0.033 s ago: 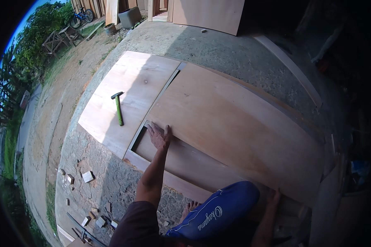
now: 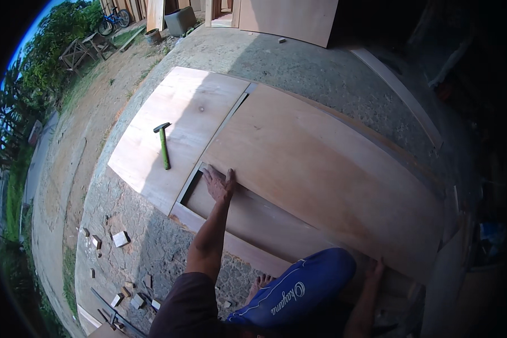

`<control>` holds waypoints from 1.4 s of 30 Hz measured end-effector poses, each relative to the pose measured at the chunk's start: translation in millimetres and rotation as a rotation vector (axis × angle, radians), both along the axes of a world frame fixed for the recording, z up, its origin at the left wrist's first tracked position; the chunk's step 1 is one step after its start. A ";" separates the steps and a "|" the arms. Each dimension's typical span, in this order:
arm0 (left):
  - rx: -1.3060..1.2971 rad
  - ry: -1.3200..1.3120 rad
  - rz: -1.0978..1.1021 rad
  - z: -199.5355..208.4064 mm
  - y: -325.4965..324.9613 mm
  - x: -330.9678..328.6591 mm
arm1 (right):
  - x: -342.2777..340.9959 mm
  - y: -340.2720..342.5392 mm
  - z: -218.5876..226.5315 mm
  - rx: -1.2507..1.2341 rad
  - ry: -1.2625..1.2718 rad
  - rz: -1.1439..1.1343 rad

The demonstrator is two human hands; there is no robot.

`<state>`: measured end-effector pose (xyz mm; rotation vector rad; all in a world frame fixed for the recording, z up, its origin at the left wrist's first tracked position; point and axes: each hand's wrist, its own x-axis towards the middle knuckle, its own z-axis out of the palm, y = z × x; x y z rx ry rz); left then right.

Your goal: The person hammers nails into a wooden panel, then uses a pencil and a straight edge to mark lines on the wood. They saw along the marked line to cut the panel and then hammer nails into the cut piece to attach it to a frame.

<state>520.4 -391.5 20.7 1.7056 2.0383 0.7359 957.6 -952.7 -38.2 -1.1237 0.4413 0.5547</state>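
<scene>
A large plywood panel point(image 2: 321, 152) lies over a wooden frame point(image 2: 245, 248), shifted toward the far side so that a strip of the board beneath shows along its near edge. My left hand point(image 2: 218, 183) rests on the panel's near left corner, fingers spread and the thumb apart. Farther right on the same edge is my right hand point(image 2: 374, 269), touching the panel from below in shadow. Most of its fingers are too dark to make out. A hammer point(image 2: 163, 147) with a green handle lies on a lighter plywood sheet point(image 2: 191, 101) to the left.
Wood offcuts point(image 2: 120, 239) and dark metal bars point(image 2: 118, 315) lie on the rough concrete at the lower left. A long wood strip point(image 2: 397, 93) lies at the far right. Another panel point(image 2: 287, 19) stands at the back. My blue-clad knee point(image 2: 321, 270) juts over the frame's near side.
The whole view has shifted very slightly. Both hands, the panel and the hammer keep their places relative to each other.
</scene>
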 end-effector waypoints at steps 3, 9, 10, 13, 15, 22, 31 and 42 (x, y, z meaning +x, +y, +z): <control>-0.040 -0.023 0.024 -17.0 3.7 -9.6 | 1.6 12.8 0.0 -0.038 -0.006 0.019; -0.032 -0.087 0.037 -26.6 4.3 -8.5 | 16.1 17.5 -0.3 -0.102 0.015 0.015; -0.053 -0.050 0.063 -26.0 6.9 -9.7 | 17.8 22.8 -3.5 -0.112 0.008 0.010; -0.091 0.055 0.095 -19.2 16.0 5.5 | 31.0 20.4 -10.4 -0.112 -0.005 0.011; -0.086 0.239 -0.022 -23.8 26.7 12.2 | 46.1 16.9 -12.8 -0.097 -0.002 0.022; 0.005 0.344 -0.186 -36.1 65.5 -25.1 | 39.8 29.9 -2.0 -0.230 0.053 0.107; -0.035 0.430 -0.470 -21.9 130.4 -39.6 | 35.7 36.9 39.5 -0.619 0.142 0.359; -0.020 0.491 -0.577 9.2 174.4 -46.6 | -26.1 405.1 93.2 -0.936 -1.224 1.133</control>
